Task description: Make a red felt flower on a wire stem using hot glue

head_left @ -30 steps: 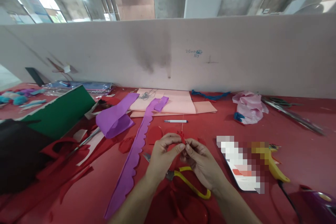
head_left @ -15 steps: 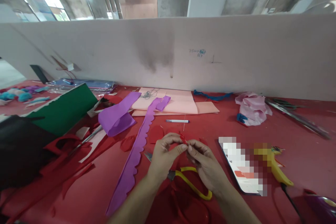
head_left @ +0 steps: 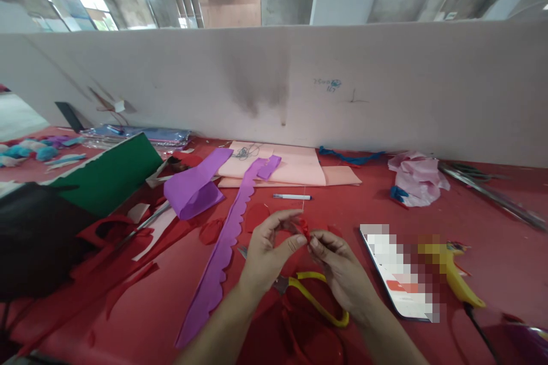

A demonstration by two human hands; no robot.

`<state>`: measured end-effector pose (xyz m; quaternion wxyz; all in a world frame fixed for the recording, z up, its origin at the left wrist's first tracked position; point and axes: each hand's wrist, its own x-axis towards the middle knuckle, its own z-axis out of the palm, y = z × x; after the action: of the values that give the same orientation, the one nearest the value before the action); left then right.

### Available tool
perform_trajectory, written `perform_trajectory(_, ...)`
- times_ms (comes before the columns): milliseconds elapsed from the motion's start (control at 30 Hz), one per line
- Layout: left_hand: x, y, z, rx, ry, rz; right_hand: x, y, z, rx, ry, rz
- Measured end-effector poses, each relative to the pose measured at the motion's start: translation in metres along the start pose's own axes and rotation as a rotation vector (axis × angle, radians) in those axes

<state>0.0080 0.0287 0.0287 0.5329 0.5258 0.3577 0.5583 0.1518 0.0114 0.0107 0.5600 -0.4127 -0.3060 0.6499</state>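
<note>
A small red piece of gathered or folded cloth-like material (head_left: pixel 303 227) is pinched between my two hands, up off the table. My left hand (head_left: pixel 272 248) grips its left side, thumb stretched toward it and forefinger arched above. On the other side, my right hand (head_left: pixel 338 259) pinches the lower right edge between thumb and fingers. Beneath the wrists lie scissors with yellow handles (head_left: pixel 342 322), their blades partly hidden by my left hand. Flat red cut pieces (head_left: pixel 258 218) rest just beyond my left hand.
A scalloped purple strip (head_left: pixel 226 262) and a folded purple band (head_left: pixel 182 197) lie left. A marker pen (head_left: pixel 292 197) sits ahead, before pink sheets (head_left: pixel 295 165). To the right are a pixelated phone-like device (head_left: pixel 402 299) and a yellow glue gun (head_left: pixel 460 282). A white partition (head_left: pixel 171 80) stands behind.
The left forefinger has lifted and arched away from the red piece, showing more of it. Both hands still pinch it. The whole view has shifted slightly.
</note>
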Motion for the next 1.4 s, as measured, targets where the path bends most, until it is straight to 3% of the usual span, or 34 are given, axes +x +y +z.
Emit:
perform_trajectory(433, 0.004, 0.005, 0.000, 0.121, -0.116, 0.028, 0.003, 0.006, -0.004, -0.172, -0.127, -0.163)
perform_trajectory(867, -0.002, 0.000, 0.007, -0.086, -0.100, -0.073, 0.002, 0.003, -0.004, -0.193, -0.091, -0.270)
perform_trajectory(1200, -0.004, 0.005, 0.009, -0.143, -0.178, -0.044, -0.006, 0.001, 0.007, 0.018, -0.112, -0.162)
perform_trajectory(1400, -0.003, -0.003, 0.009, -0.267, -0.088, -0.074, -0.008, 0.000, 0.011, -0.091, -0.091, -0.210)
